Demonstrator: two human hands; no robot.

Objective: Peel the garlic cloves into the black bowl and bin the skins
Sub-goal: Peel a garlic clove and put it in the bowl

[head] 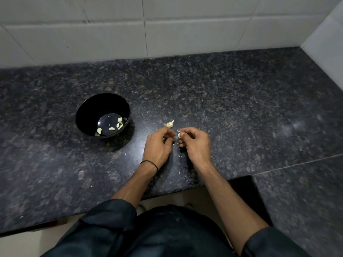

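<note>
The head view looks straight down onto a dark, speckled granite countertop. A pale tiled wall runs along its far edge, and a side wall closes off the right corner. A thin seam crosses the stone on the right. Little pale skin flakes are scattered on the stone around and under the wrists. Nothing stands between the hands and the bowl, only bare stone.

Over on the left, well apart from the hands, sits the black bowl, upright on the counter. Down in its bottom lie several peeled cloves, pale against the glossy black and gathered loosely toward the near and right side.

Now to the hands, in the middle of the counter. The right hand has its fingers curled in, with a small garlic clove pinched between thumb and fingertips, held just above the stone. The left hand, with a black wristband on its wrist, sits right beside it, fingers curled toward the clove. Its fingertips are turned away from the camera, so I cannot tell whether they grip anything.

Just beyond the left fingertips is a garlic piece, still in its papery skin with the pointed tip aimed right. It seems to be lying on the counter. Dark sleeves frame the bottom of the picture.
</note>
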